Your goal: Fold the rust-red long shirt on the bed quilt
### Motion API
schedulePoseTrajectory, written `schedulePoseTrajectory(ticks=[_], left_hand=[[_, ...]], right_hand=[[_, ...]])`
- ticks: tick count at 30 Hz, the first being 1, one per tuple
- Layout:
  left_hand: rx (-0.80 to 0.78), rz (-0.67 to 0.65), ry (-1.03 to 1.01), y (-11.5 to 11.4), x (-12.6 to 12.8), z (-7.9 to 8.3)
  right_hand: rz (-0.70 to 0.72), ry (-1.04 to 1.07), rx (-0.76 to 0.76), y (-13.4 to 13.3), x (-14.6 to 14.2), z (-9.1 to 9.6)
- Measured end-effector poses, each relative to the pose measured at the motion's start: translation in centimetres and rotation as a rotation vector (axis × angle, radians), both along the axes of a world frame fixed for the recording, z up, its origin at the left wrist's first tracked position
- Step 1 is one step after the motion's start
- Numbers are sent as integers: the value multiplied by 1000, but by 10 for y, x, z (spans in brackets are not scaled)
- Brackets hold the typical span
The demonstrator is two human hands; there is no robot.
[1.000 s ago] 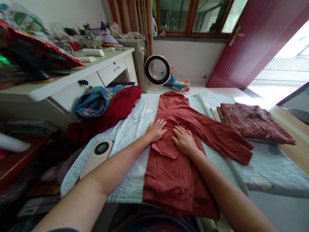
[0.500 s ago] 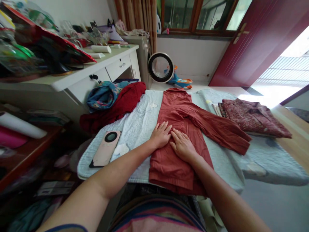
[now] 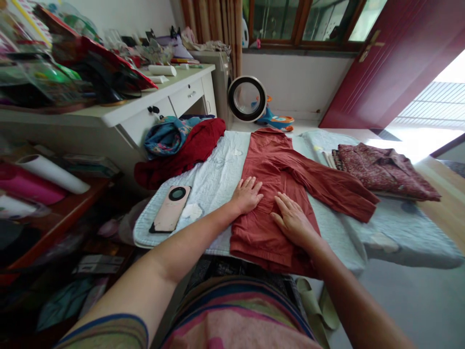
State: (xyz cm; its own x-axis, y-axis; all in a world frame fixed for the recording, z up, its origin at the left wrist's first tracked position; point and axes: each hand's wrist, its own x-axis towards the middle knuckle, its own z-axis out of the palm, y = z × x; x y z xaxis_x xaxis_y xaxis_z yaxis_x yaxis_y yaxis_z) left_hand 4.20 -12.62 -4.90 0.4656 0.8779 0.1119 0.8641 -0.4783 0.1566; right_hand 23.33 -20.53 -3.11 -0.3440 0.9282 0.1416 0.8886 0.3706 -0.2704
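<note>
A rust-red long-sleeved shirt lies on a pale blue quilted cover, partly folded lengthwise, with one sleeve stretched out to the right. My left hand rests flat on the left side of its body, fingers spread. On the right half of the shirt, my right hand lies palm down, its fingers extended. Neither hand grips the cloth. Left of my left forearm is a pinkish phone with a round black camera ring.
A folded patterned maroon garment tops a pile at the right. Dark red cloth and a blue floral cloth are heaped beside the white desk. An open washer door stands beyond. Slippers lie on the floor.
My right hand has slid right across the shirt, away from my left hand, so the gap between them is wider. My left hand stays on the shirt. The view has shifted slightly.
</note>
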Motion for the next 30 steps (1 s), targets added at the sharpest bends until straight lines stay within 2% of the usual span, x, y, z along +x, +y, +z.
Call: schedulePoseTrajectory(ticks=[3,6,9,13,17,21,26,30], left_hand=[[10,-82,-42,-31,-6,-1],[21,-99,-47,-62,-17,-6],[-8,-76,-32,-79,-30,-6],[-92,-130,-24,-85,-45,3],[-56,-191,-157,-90,-53,16],[-126,-217,-306,-103,-63,25],[-319,-326,-363,-109,-76,25],[-350,-342,-330,-104,-78,24]], right_hand=[[71,105,77,-8,-9,4],[98,86,44,-12,-16,-3],[94,24,5,-12,-17,-10],[89,30,13,-14,-24,-2],[142,120,72,-20,-39,11],[220,97,15,-22,-43,6],[201,43,-4,-16,-42,0],[226,79,-18,-11,-46,5]])
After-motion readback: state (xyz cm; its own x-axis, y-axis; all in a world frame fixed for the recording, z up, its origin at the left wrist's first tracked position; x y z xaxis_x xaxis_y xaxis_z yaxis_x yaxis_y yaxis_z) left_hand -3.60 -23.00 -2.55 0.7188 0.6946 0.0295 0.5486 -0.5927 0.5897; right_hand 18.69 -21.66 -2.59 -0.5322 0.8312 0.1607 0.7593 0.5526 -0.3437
